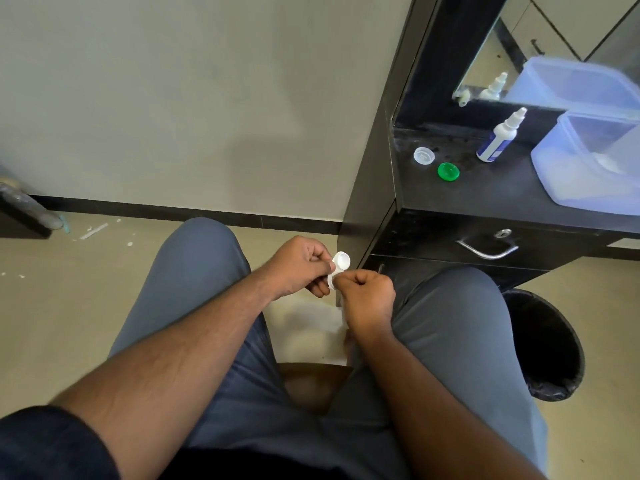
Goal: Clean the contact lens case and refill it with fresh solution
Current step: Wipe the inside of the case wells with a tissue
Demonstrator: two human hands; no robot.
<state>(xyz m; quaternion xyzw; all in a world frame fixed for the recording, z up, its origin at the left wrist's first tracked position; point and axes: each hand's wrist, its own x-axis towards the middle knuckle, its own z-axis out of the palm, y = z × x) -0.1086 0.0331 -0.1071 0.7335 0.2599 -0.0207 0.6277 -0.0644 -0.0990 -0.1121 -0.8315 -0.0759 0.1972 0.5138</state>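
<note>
The white contact lens case point(340, 264) is held up between my knees, its open wells facing the camera. My left hand point(300, 266) pinches its left side. My right hand point(367, 299) is curled against the lower well and seems to hold a white tissue point(343, 311) that hangs below it. On the black dresser top point(485, 192) lie the case's two caps, a clear white cap point(424, 156) and a green cap point(448, 171). A white solution bottle point(498, 137) with a blue label stands behind them.
A translucent blue plastic box point(588, 161) sits at the dresser's right, under a mirror. A drawer with a metal handle point(486, 250) is below the top. A black waste bin point(543, 344) stands on the floor by my right knee.
</note>
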